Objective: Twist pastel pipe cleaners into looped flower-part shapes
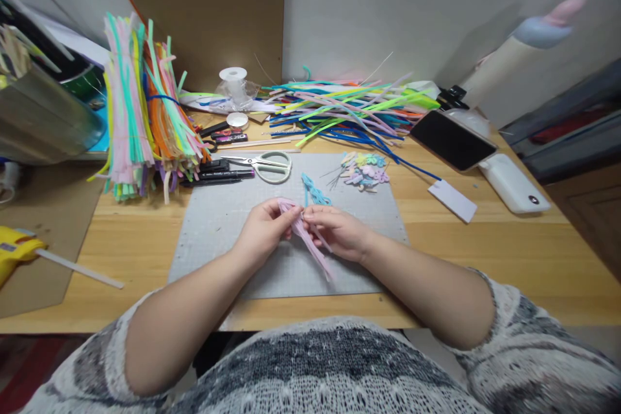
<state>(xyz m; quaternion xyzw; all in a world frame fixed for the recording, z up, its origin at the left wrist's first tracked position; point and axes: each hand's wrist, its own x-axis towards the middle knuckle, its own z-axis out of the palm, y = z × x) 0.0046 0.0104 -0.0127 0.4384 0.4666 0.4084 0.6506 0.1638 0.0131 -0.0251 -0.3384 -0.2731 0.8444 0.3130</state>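
A bundle of pale pink pipe cleaners hangs between my hands, its loose ends pointing down toward me. My left hand pinches the looped upper part between thumb and fingers. With fingertips closed on the same bundle, my right hand holds it close to the left thumb; one strand sticks out below those fingers. Just beyond my hands, a blue bent pipe-cleaner piece lies on the grey cutting mat. Small pastel pieces with wire stems are heaped at the mat's far right.
Scissors and black pens lie at the mat's far edge. Upright pipe-cleaner bundles stand left; loose ones lie at the back. A phone, white power bank and white tag are right. A yellow glue gun lies left.
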